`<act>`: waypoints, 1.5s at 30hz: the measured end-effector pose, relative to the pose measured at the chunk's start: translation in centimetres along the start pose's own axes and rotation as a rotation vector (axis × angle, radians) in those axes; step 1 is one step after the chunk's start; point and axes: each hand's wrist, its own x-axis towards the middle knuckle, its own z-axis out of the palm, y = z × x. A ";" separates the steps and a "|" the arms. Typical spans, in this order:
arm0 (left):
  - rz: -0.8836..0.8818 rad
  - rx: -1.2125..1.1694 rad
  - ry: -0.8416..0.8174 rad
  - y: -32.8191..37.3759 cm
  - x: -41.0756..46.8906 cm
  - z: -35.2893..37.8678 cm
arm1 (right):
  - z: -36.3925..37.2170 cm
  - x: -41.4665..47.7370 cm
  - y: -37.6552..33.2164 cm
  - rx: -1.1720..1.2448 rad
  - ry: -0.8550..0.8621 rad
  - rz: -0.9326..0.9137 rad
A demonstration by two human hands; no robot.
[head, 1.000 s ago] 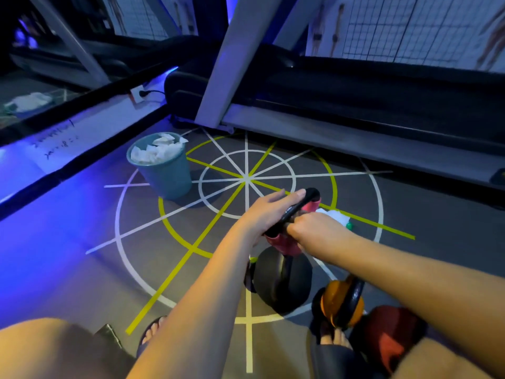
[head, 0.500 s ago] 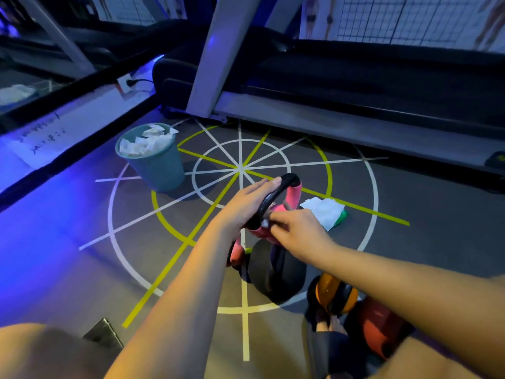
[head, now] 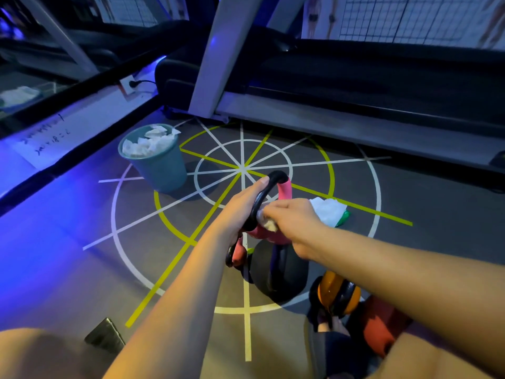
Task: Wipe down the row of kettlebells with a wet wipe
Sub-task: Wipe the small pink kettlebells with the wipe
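- Pink kettlebell (head: 273, 236): where is it found, and how is it held?
- It is found just above the floor (head: 164, 255), inside the painted circle, tipped over the black kettlebell (head: 284, 272). It is the farthest of a row that runs back through the orange kettlebell (head: 337, 294) and the red kettlebell (head: 379, 324) toward the person. The left grip (head: 243, 206) is clamped on its black handle (head: 273, 181), so the bell is steadied at a tilt.
- And the wipe?
- The wet wipe (head: 266, 222) is pinched, bunched up, in the right grip (head: 295, 218) and pressed where the handle meets the pink body.
- How is the step best done?
- The handle is judged to be the part being wiped. The wipe is best opened out, wrapped round the bar and drawn along the whole curve, underside included. The left grip has to be shifted so that the stretch it covers is reached too. The bell should be held firm, since a slip would drop it onto the black one below. A fresh sheet may be taken from the wipe pack (head: 330, 212), just beyond the right grip. The spent one may be dropped in the bin (head: 158, 170), well off to the left and heaped with white sheets.
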 end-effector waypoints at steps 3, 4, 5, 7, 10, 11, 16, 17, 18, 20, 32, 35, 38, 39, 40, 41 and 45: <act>0.003 0.024 0.003 -0.1 0.4 -0.1 | -0.8 0.8 -0.8 0.220 0.030 0.171; 0.007 0.027 0.004 -0.1 0.3 -0.1 | -0.9 0.8 -0.4 0.229 0.012 0.160; 0.003 0.022 -0.002 0.0 0.2 0.0 | -0.8 0.8 0.3 0.204 -0.024 0.111; -0.022 -0.001 -0.012 0.0 0.1 -0.1 | -0.3 0.5 2.1 0.004 -0.075 -0.091; -0.058 0.011 -0.033 0.2 0.0 -0.2 | -0.8 1.1 3.0 -0.712 -0.067 -0.533; -0.063 0.020 -0.039 0.1 0.1 -0.2 | -1.1 1.1 2.7 -0.977 -0.075 -0.615; -0.027 0.062 0.005 -0.3 0.5 0.5 | -0.9 0.6 2.3 -0.970 -0.037 -0.488; -0.031 0.066 0.002 -0.3 0.7 0.6 | -0.6 0.5 2.2 -0.729 -0.015 -0.399; -0.037 0.055 -0.008 -0.3 0.9 0.7 | -0.4 0.4 1.8 -0.470 0.004 -0.269; -0.023 0.044 -0.009 -0.3 1.2 0.9 | -0.4 0.4 1.0 -0.015 0.014 0.027; 0.087 0.098 -0.007 0.8 0.9 2.0 | -3.8 3.3 -1.6 0.368 0.280 0.170; 0.112 0.168 0.013 0.7 0.3 2.0 | -3.7 3.2 -1.5 0.222 0.344 0.140; 0.157 0.258 0.037 1.0 -0.5 2.3 | -4.3 2.8 -2.1 -0.080 0.353 0.050; 0.175 0.289 0.040 1.2 -0.6 2.2 | -4.8 2.6 -2.5 -0.182 0.333 0.035; 0.200 0.299 0.013 1.4 -0.7 2.2 | -5.4 2.4 -2.8 -0.248 0.304 0.044; 0.227 0.302 -0.027 1.7 -0.8 2.2 | -6.1 2.4 -3.2 -0.261 0.258 0.062; 0.282 0.420 -0.042 2.6 -0.9 2.7 | -8.8 1.8 -5.2 -0.354 0.145 -0.010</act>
